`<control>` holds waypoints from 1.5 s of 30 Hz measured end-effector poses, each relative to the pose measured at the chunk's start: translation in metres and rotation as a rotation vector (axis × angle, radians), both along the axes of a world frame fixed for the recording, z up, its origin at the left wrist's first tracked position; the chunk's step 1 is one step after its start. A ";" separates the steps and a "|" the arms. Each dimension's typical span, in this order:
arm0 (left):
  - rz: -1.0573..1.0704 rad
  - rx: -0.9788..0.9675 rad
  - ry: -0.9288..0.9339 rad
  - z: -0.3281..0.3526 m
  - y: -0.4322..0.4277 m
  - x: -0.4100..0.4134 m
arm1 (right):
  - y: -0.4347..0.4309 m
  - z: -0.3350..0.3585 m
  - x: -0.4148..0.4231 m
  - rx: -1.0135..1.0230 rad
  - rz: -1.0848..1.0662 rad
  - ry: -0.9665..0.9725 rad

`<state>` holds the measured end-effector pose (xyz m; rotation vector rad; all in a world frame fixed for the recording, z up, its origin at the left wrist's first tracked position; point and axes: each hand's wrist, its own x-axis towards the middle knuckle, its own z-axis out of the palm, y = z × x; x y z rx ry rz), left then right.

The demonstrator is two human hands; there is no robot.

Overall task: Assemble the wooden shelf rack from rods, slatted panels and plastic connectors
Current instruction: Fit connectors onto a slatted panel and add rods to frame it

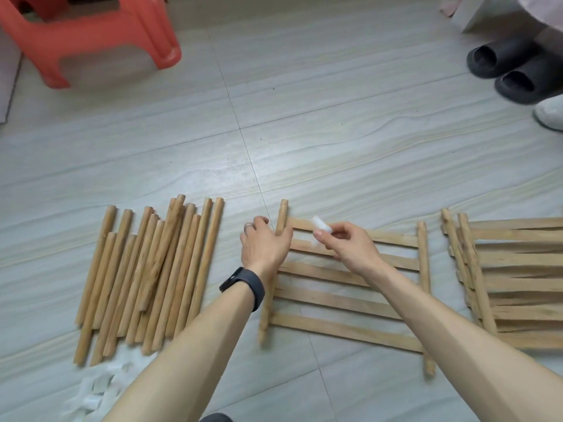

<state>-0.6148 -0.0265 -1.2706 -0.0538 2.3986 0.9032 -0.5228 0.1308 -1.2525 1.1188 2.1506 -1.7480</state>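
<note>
Rods (146, 275) and slatted panel (344, 275): pale, matt, unfinished wood. Connector (321, 225): white translucent plastic. Stool (91, 41): glossy red plastic. Floor (304, 132): smooth, faintly sheened, wood-grain tile. Slippers (515, 68): matt black.

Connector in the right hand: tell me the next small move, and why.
Probably carry the connector left onto the bare top end of the rail. The right hand pinches it just beside that end, and the left hand grips that rail of the panel.
</note>
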 end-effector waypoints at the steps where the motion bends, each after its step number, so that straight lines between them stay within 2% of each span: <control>1: -0.074 -0.062 0.044 -0.006 0.000 0.000 | 0.008 -0.003 -0.001 0.011 -0.009 -0.012; 4: -0.225 -0.066 0.076 -0.023 -0.001 0.004 | 0.026 -0.005 -0.003 -0.036 -0.008 -0.044; 8: -0.250 -0.033 0.116 -0.033 -0.012 0.027 | 0.037 -0.003 -0.008 -0.146 0.023 -0.087; 15: -0.300 -0.033 0.180 -0.041 -0.035 0.076 | 0.024 -0.023 -0.034 0.086 0.231 -0.141; 18: -0.267 -0.024 0.180 -0.041 -0.034 0.080 | 0.015 -0.028 -0.043 0.128 0.321 -0.157; 24: -0.246 -0.040 0.215 -0.047 -0.033 0.083 | 0.009 -0.026 -0.065 0.141 0.289 -0.106; 33: -0.265 -0.104 0.417 -0.063 -0.035 0.097 | 0.010 -0.017 -0.086 0.112 0.496 -0.191; 37: -0.244 -0.100 0.467 -0.066 -0.033 0.098 | 0.000 -0.021 -0.092 0.195 0.559 -0.176; 40: -0.247 -0.102 0.484 -0.066 -0.032 0.098 | -0.009 -0.028 -0.096 0.215 0.524 -0.169; 43: -0.250 -0.124 0.482 -0.066 -0.030 0.098 | -0.012 -0.031 -0.094 0.378 0.575 -0.193; 45: -0.250 -0.129 0.483 -0.065 -0.030 0.098 | -0.010 -0.032 -0.090 0.383 0.560 -0.196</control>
